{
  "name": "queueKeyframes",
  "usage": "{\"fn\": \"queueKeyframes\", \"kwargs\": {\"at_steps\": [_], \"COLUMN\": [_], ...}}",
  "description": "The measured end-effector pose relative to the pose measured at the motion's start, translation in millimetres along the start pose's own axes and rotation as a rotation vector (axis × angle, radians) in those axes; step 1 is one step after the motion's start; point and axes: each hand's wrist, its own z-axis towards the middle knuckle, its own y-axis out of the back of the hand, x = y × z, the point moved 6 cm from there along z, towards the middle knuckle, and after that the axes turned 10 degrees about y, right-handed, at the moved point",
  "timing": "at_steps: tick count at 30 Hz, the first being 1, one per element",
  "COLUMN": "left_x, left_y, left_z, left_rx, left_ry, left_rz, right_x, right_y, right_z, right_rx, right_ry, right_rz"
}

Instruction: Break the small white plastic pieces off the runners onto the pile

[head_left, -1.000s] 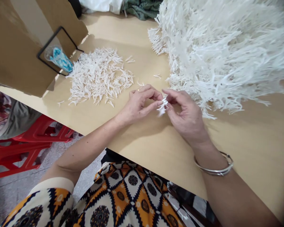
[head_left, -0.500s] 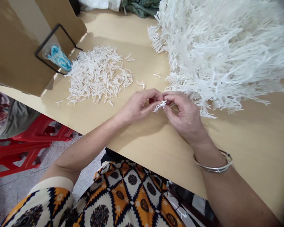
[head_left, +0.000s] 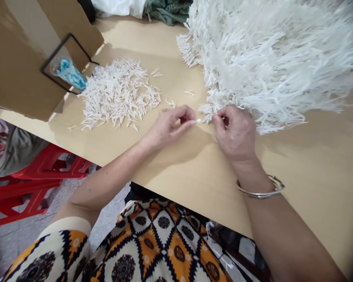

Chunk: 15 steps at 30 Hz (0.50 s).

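above a tan tabletop (head_left: 176, 172), pinches a tiny white piece (head_left: 198, 121) in the left hand (head_left: 173, 125); curls the right hand (head_left: 237, 129) nearby, cannot tell if gripping. seems mid-handling, calling for light, steady touch. faces a shaggy white heap (head_left: 270, 62) and loose white pile (head_left: 117, 92) beyond.

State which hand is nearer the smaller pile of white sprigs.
Left. The left hand sits apart from the smaller pile of white sprigs, off its lower right; the right hand is farther right, at the edge of the large white heap.
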Motion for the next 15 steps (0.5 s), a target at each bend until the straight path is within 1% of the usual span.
{"fn": "queueKeyframes", "kwargs": {"at_steps": [2,5,6,7,8,9,10,12,13,14,15], "left_x": [11.6,26.4,27.6,26.1,22.6,17.6,11.8,0.7,-3.9,-7.4,-9.8], "left_y": [20.5,57.2,65.7,70.2,70.3,65.9,57.5,34.4,24.0,15.3,9.0], "left_z": [2.6,-3.0,-6.7,-9.7,-10.8,-9.7,-7.2,-2.9,-2.4,-2.2,-2.2], "left_rx": [-0.236,-0.675,-0.794,-0.868,-0.880,-0.825,-0.719,-0.452,-0.352,-0.277,-0.230], "left_ry": [0.050,0.135,0.145,0.135,0.111,0.079,0.047,0.006,-0.003,-0.005,-0.005], "left_rz": [0.055,0.197,0.242,0.281,0.317,0.349,0.377,0.411,0.406,0.390,0.369], "right_x": [6.5,21.4,26.1,30.1,33.1,35.2,36.5,37.9,39.0,40.3,41.9], "right_y": [1.4,-0.1,-0.4,-0.2,0.4,1.3,2.1,2.2,2.0,1.9,1.7], "right_z": [-3.1,-6.0,-6.5,-6.8,-7.1,-7.3,-7.5,-7.9,-7.8,-7.5,-7.1], "right_rx": [-0.020,-0.021,-0.020,-0.024,-0.031,-0.039,-0.042,-0.025,-0.013,-0.004,0.002], "right_ry": [0.031,0.075,0.085,0.089,0.085,0.073,0.056,0.021,0.019,0.029,0.049], "right_rz": [0.037,0.125,0.159,0.198,0.239,0.282,0.323,0.389,0.406,0.412,0.410]}}
